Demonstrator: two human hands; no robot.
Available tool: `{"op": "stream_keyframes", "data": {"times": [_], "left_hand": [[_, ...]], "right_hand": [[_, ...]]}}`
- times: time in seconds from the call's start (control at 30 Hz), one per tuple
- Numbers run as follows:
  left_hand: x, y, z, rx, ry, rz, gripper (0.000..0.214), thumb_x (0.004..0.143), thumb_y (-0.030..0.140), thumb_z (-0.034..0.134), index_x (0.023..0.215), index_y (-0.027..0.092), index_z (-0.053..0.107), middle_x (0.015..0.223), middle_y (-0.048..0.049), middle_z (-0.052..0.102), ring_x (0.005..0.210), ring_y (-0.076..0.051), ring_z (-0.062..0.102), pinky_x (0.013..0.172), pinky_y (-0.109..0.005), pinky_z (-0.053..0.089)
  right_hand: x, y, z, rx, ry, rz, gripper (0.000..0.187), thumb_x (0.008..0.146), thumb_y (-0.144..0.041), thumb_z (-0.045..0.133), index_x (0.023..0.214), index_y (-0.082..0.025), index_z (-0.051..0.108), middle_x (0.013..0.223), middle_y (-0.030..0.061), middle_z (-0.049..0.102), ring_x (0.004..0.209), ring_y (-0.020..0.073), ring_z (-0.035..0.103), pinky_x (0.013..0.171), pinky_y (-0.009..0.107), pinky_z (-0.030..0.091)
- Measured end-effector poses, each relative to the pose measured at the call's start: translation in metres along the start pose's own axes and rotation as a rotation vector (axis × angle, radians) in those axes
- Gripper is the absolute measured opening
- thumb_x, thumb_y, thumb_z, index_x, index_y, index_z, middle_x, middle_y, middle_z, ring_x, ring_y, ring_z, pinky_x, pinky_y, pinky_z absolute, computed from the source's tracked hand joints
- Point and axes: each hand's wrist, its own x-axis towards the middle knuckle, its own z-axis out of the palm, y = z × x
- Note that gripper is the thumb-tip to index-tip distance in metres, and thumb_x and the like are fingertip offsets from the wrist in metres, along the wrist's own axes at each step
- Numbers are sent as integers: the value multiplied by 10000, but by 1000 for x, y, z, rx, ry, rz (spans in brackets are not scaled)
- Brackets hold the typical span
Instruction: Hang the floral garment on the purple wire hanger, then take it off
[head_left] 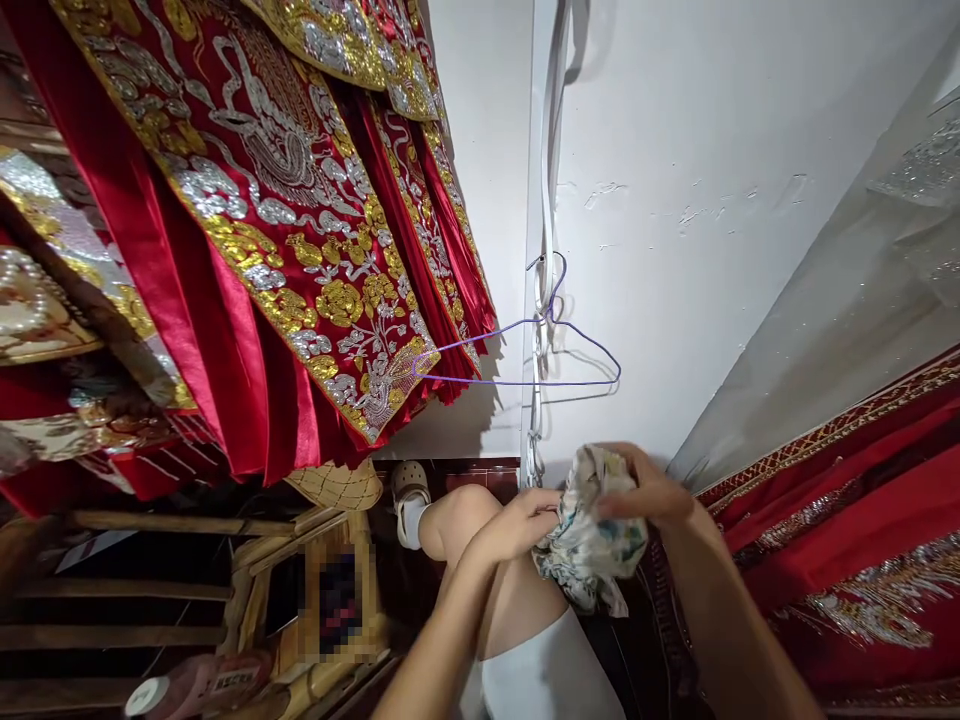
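Both of my hands hold a crumpled patterned cloth (pixel 592 545), white with blue and yellow print, above my raised knee. My left hand (pixel 521 522) pinches its left edge with the fingers closed. My right hand (pixel 651 490) wraps over its top, fingers curled into the fabric. A purple wire hanger (pixel 525 350) hangs empty on the white wall (pixel 675 200) just above my hands.
Red garments with gold and silver embroidery (pixel 277 220) hang at the upper left. More red embroidered fabric (pixel 847 530) lies at the right. A wooden rack (pixel 187 590) and a woven hat (pixel 337 485) stand at the lower left. My foot wears a white clog (pixel 409 490).
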Motion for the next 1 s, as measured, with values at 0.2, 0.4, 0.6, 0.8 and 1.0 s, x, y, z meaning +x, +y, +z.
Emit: {"op": "stream_keyframes", "data": {"times": [0.2,0.4,0.6,0.8,1.0], "left_hand": [[-8,19,-53,185,-179,-38,411,921,418,537,592,183,462,559,31,437,594,-132,433,635,-273,333],[-30,23,-54,-154,-23,-86,502,921,651,558,761,176,591,488,74,402,459,-116,455,628,-283,397],[-1,28,-51,-42,240,133,456,805,382,786,1183,201,607,1191,-103,664,1084,-217,615,985,-344,448],[14,-21,-25,389,-16,-8,165,813,290,721,910,170,663,904,-52,701,849,-226,629,810,-318,485],[10,-8,-60,803,61,-61,115,834,167,554,848,193,665,808,-56,700,743,-227,633,706,-297,432]], "right_hand": [[22,-45,-41,-165,398,-234,317,483,-275,862,691,-209,632,599,-6,574,515,155,495,474,271,374],[57,-54,-55,-207,715,-429,254,581,-314,768,726,-250,570,626,-21,524,554,154,457,519,293,388],[71,-56,-27,-247,406,-375,207,604,-260,784,721,-220,618,655,-29,561,584,143,487,552,272,394],[84,-57,-45,-367,380,-387,161,660,-284,742,760,-204,644,679,-39,591,604,143,507,611,274,408],[116,-11,-74,-705,449,-327,240,785,-421,694,858,-194,673,862,24,702,847,223,618,828,337,451]]}}
